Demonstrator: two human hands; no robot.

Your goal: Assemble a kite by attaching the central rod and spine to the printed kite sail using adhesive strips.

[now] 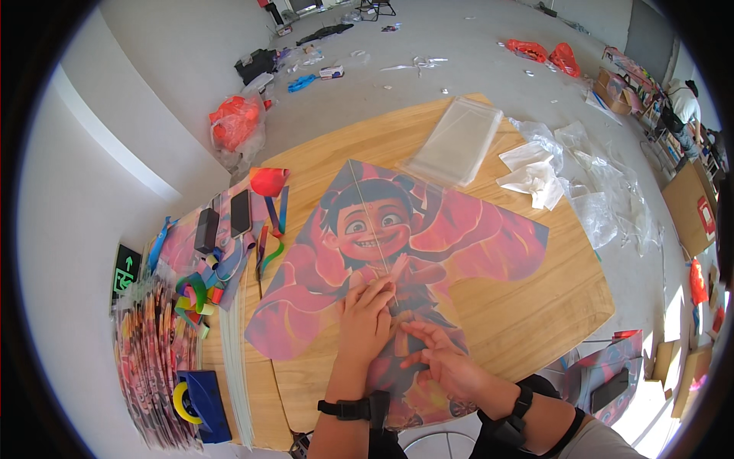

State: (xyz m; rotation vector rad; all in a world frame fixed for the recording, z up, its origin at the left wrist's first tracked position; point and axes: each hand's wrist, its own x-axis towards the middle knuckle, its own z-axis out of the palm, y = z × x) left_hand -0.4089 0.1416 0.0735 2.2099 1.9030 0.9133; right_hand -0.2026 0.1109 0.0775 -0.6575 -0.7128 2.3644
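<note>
A kite sail [459, 237] printed with a cartoon character in red and pink lies spread on the wooden table, its tip pointing away from me and its lower part hanging toward my lap. Along its middle runs a thin pale rod [370, 220]. My left hand [370, 314] rests flat on the sail over the rod's near end, fingers stretched out and close together. Just right of it, my right hand [440, 356] hovers at or touches the sail's lower part, fingers spread and slightly bent. Nothing shows between them.
At left are stacked folded printed sheets [157, 359], a blue tape dispenser [205, 405], long thin rods [235, 367], scissors [261, 249], ribbon scraps and a phone [240, 213]. Clear plastic sleeves [457, 141] lie at the far edge. A co-worker [683, 107] stands far right.
</note>
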